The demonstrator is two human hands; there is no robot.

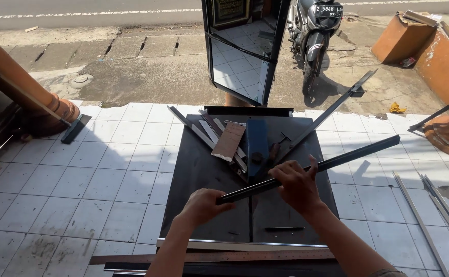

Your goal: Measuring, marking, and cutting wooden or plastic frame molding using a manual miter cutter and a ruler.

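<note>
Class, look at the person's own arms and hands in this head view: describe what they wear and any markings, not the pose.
Both forearms are bare. The left hand and right hand wear no gloves; no rings, watch or markings show. Only a brownish sleeve edge appears at the right elbow.

Long black moulding strip (311, 168) lies slantwise across the dark cutter table, right end raised.

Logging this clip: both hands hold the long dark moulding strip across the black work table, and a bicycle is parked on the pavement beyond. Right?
Not quite. The head view shows a motorcycle, not a bicycle. The rest stands: left hand and right hand hold the strip across the table.
</note>
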